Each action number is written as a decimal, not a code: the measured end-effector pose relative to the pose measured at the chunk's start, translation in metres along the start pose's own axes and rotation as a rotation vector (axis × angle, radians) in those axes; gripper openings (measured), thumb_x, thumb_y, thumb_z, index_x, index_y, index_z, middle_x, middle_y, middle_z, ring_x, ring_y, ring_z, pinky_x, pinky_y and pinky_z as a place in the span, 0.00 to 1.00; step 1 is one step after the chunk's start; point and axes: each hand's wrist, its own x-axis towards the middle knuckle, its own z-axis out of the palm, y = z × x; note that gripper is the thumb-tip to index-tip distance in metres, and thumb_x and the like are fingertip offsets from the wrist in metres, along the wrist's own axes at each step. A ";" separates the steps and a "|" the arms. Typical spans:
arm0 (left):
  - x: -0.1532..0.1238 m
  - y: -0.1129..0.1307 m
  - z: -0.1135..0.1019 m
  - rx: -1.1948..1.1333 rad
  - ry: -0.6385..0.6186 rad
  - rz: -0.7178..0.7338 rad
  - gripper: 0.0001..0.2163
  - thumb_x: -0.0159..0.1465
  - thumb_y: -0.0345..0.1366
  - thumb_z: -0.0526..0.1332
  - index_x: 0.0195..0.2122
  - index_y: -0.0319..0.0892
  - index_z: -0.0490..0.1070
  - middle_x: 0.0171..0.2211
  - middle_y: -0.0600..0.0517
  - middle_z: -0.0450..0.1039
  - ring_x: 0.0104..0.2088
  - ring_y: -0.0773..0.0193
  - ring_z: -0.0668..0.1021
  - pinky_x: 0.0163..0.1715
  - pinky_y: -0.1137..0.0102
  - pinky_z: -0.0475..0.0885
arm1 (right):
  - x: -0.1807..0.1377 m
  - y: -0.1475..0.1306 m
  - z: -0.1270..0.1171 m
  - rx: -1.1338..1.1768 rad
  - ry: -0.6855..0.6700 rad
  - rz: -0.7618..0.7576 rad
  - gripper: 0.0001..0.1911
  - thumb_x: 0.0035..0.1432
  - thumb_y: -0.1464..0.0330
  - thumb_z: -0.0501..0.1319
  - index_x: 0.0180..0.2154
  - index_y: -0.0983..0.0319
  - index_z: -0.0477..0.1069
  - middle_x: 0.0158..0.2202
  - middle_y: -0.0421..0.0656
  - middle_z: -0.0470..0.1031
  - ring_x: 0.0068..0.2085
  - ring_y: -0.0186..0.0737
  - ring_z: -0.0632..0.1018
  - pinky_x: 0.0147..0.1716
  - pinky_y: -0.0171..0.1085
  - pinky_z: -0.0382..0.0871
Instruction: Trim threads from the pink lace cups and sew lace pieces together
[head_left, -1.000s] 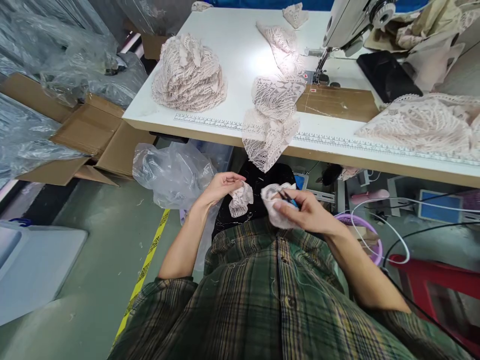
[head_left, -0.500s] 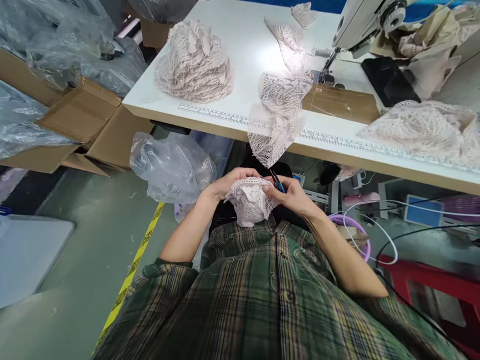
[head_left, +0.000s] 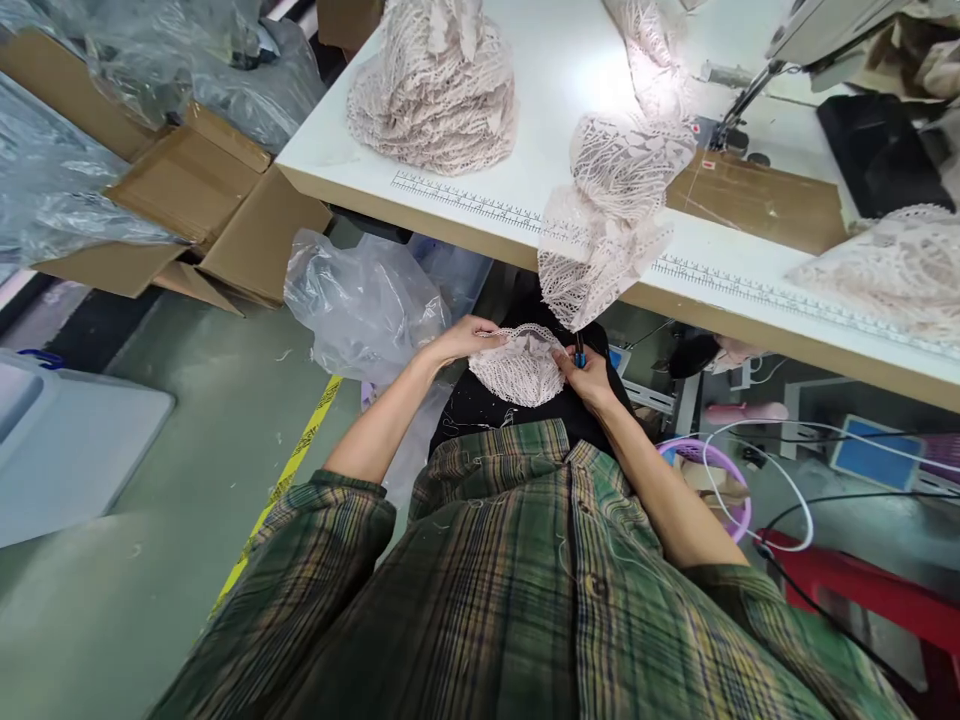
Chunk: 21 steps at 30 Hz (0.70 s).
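Observation:
Over my lap, a pale pink lace piece (head_left: 517,372) is stretched between my two hands, its scalloped edge along the top. My left hand (head_left: 466,340) pinches its upper left corner. My right hand (head_left: 589,378) grips its right side between thumb and fingers, and also holds small blue-handled thread snips (head_left: 579,352) with the blades pointing up. Just above the snips, a chain of lace pieces (head_left: 600,240) hangs over the table's front edge. Fingers on the far side of the lace are partly hidden.
A tall pile of lace (head_left: 439,95) sits on the white sewing table (head_left: 337,150), which has a printed ruler strip. More lace (head_left: 892,270) lies at right, near the sewing machine (head_left: 832,35). A plastic bag (head_left: 367,300), cardboard box (head_left: 191,185) and purple basket (head_left: 739,515) stand around.
The bunched lace is now spread flatter and wider between my hands, which have moved apart. My view has shifted, so the table appears higher and further right.

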 end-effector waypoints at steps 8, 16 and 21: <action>-0.002 0.018 -0.009 0.303 0.126 0.159 0.07 0.57 0.38 0.64 0.27 0.41 0.80 0.31 0.50 0.76 0.33 0.63 0.74 0.35 0.71 0.66 | -0.002 0.014 -0.004 0.046 -0.023 0.036 0.29 0.39 0.43 0.68 0.27 0.59 0.64 0.17 0.32 0.60 0.19 0.30 0.60 0.19 0.34 0.54; -0.032 0.048 0.079 0.337 0.211 0.237 0.10 0.65 0.37 0.59 0.33 0.41 0.79 0.24 0.51 0.74 0.25 0.63 0.73 0.29 0.70 0.62 | -0.001 0.021 -0.011 0.070 -0.031 0.064 0.26 0.40 0.46 0.69 0.29 0.59 0.64 0.17 0.32 0.60 0.18 0.29 0.58 0.17 0.34 0.52; -0.038 0.040 0.121 0.269 0.240 0.307 0.11 0.67 0.37 0.58 0.31 0.42 0.77 0.27 0.49 0.76 0.28 0.63 0.75 0.31 0.70 0.63 | 0.000 0.023 -0.011 0.051 -0.038 0.052 0.23 0.42 0.49 0.67 0.27 0.59 0.63 0.17 0.32 0.59 0.18 0.29 0.56 0.17 0.33 0.51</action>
